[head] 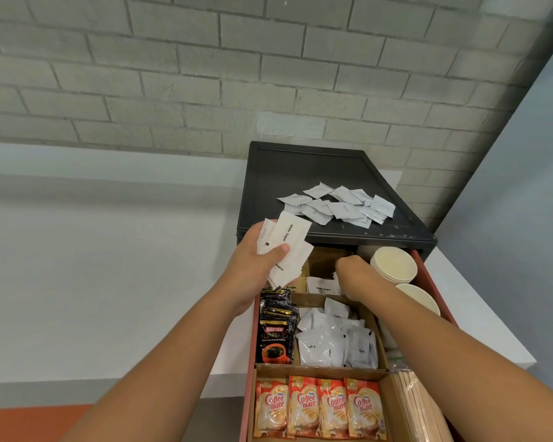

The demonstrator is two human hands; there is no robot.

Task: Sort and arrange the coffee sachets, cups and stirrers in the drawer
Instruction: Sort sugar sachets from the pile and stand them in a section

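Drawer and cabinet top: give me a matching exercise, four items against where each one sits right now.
1 bundle of white sugar paper sachets
2 orange Coffee mate sachets
3 stacked cream paper cups
4 loose pale grey sachets

A on the black cabinet top
B held in the left hand
C red drawer, front compartment
D drawer, far right corner

Pairs: 1-B, 2-C, 3-D, 4-A

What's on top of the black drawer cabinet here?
A loose pile of white sachets lies on the black cabinet top, toward its front edge. Their print is too small to read, and the lower sachets are partly covered by the upper ones.
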